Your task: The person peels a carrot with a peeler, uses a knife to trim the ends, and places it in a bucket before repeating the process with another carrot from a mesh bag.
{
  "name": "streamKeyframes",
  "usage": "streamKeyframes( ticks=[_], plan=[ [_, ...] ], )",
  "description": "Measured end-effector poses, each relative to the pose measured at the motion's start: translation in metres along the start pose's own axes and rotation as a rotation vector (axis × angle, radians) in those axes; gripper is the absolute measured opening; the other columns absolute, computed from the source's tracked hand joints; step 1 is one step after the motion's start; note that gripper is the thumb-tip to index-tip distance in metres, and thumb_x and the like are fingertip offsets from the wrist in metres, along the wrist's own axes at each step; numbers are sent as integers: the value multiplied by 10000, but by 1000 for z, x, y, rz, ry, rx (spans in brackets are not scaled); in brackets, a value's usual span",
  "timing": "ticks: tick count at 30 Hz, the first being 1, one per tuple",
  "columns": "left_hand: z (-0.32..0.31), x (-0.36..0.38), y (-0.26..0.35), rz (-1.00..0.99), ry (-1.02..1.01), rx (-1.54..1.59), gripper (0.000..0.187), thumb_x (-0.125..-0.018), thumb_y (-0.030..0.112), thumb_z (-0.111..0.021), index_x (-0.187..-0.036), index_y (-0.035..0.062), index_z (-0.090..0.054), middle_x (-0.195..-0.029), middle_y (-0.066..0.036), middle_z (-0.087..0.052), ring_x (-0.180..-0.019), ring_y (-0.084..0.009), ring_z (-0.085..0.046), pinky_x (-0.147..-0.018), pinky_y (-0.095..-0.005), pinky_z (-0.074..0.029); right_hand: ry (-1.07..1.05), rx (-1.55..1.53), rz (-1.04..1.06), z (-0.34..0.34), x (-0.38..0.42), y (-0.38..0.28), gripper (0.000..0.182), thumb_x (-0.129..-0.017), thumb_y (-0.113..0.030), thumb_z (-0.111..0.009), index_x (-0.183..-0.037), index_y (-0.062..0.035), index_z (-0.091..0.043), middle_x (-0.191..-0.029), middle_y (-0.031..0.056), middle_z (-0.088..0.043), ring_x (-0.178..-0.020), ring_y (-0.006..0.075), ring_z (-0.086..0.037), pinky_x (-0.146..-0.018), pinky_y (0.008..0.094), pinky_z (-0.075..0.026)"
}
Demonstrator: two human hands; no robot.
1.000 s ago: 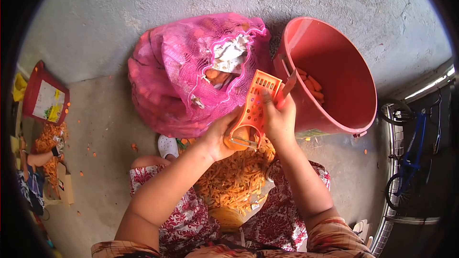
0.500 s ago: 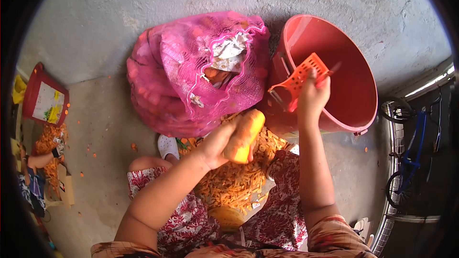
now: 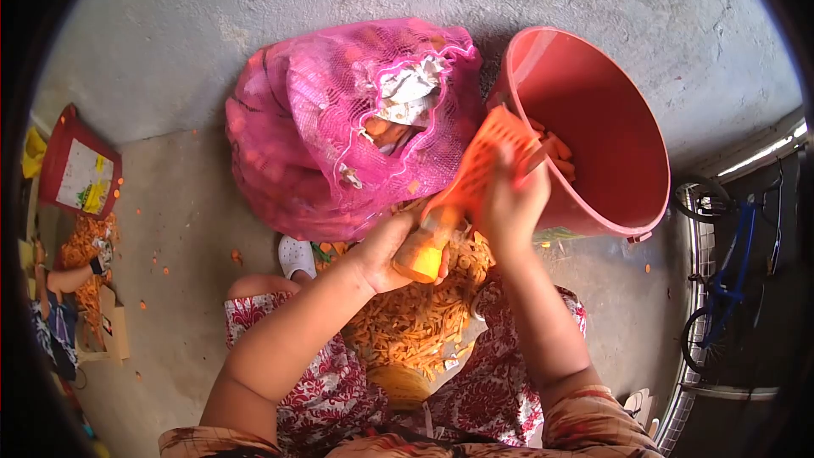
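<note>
A thick, pale-orange peeled carrot [image 3: 420, 261] lies in my left hand [image 3: 386, 253], fingers wrapped round it, its blunt end toward me. My right hand [image 3: 515, 203], blurred by motion, is closed on an orange plastic peeler [image 3: 496, 142] with a perforated body. The peeler's head lies over the carrot's upper part. A narrow dark blade-like piece [image 3: 536, 157] sticks out beside my right fingers; its handle is hidden. Below both hands, a heap of orange peelings [image 3: 403, 322] lies between my legs.
A pink mesh sack [image 3: 297, 153] of carrots leans against the wall, its mouth open. The red bucket [image 3: 610, 127] beside it holds some carrot pieces [image 3: 555, 153]. At far left are another red bucket [image 3: 59, 170], more peelings [image 3: 85, 246] and another person's arm [image 3: 72, 278]. A blue bicycle [image 3: 733, 263] stands at right.
My right hand has brought the peeler down and left from in front of the bucket onto the carrot. The carrot has tilted and moved slightly lower. Carrot pieces in the bucket are now uncovered.
</note>
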State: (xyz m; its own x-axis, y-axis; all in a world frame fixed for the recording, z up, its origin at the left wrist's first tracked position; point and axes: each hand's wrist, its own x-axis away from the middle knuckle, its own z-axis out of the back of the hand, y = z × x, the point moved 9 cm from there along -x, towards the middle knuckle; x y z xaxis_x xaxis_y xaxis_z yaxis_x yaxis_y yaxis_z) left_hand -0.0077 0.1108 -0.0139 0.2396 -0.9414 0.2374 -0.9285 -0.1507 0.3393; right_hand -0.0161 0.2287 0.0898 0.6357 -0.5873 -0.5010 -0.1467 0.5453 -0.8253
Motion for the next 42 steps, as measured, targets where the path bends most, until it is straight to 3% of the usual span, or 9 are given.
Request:
streamKeyframes(
  ticks=[2,5,10,14,17,22,30,38,42],
  plan=[
    [-10,-1,1,-3,19,-35,325,-892,340,-342,-1046,86,-475,-783,-57,-553,-612,-192,-558,-524,-344,-478,275,146,109,39,-29,11,176,-851,-159,-506,-827,6,-451,-638,102,-530,-537,152,-526,-508,260,-415],
    [-9,-1,0,-3,-14,39,374,-885,362,-321,-1076,69,-454,-790,-104,-568,-622,-221,-566,-530,-373,-461,390,-276,-69,61,-46,18,121,-879,-130,-445,-860,-20,-494,-669,-11,-495,-527,31,-434,-453,188,-357],
    [11,-5,2,5,32,180,391,-876,389,-330,-1040,76,-496,-772,-117,-574,-643,-232,-566,-541,-364,-431,-45,-334,-147,0,-3,-11,87,-840,-84,-504,-908,-31,-492,-671,14,-535,-569,38,-467,-498,203,-396],
    [-5,0,2,70,117,217,352,-870,366,-345,-1007,88,-512,-739,-126,-576,-609,-230,-565,-524,-363,-424,-104,-221,-64,-16,14,-12,130,-826,-101,-530,-897,-1,-486,-656,57,-542,-576,72,-491,-522,216,-409],
    [-3,-4,-2,52,-112,51,359,-884,356,-344,-1015,62,-502,-756,-90,-566,-604,-214,-574,-496,-361,-472,82,-59,145,6,-1,-14,109,-833,-96,-514,-865,-2,-469,-648,64,-530,-570,99,-476,-524,254,-402],
    [-6,-2,0,28,-98,111,428,-873,367,-325,-1077,13,-453,-765,-125,-565,-650,-231,-569,-563,-371,-468,433,-347,-41,63,-40,17,154,-877,-174,-472,-828,-28,-479,-661,6,-493,-523,50,-435,-455,199,-360],
    [7,-3,18,-126,92,51,379,-863,400,-377,-1041,92,-507,-939,-78,-579,-774,-222,-576,-569,-374,-466,-142,-482,-200,-23,6,-4,88,-856,-117,-504,-873,-31,-491,-680,-37,-486,-557,20,-417,-489,168,-363],
    [8,-3,17,-123,298,210,352,-880,360,-358,-1018,73,-507,-841,-80,-594,-732,-209,-586,-546,-361,-473,-283,-421,-191,-38,20,-13,180,-863,-173,-498,-937,-10,-476,-776,5,-533,-659,42,-478,-598,192,-408],
    [6,-2,12,-87,108,48,363,-883,360,-354,-1039,63,-492,-862,-84,-587,-705,-210,-586,-560,-351,-480,-142,-135,-54,-24,6,0,101,-861,-119,-479,-904,-27,-481,-689,-16,-502,-589,30,-442,-525,189,-380]
  ],
)
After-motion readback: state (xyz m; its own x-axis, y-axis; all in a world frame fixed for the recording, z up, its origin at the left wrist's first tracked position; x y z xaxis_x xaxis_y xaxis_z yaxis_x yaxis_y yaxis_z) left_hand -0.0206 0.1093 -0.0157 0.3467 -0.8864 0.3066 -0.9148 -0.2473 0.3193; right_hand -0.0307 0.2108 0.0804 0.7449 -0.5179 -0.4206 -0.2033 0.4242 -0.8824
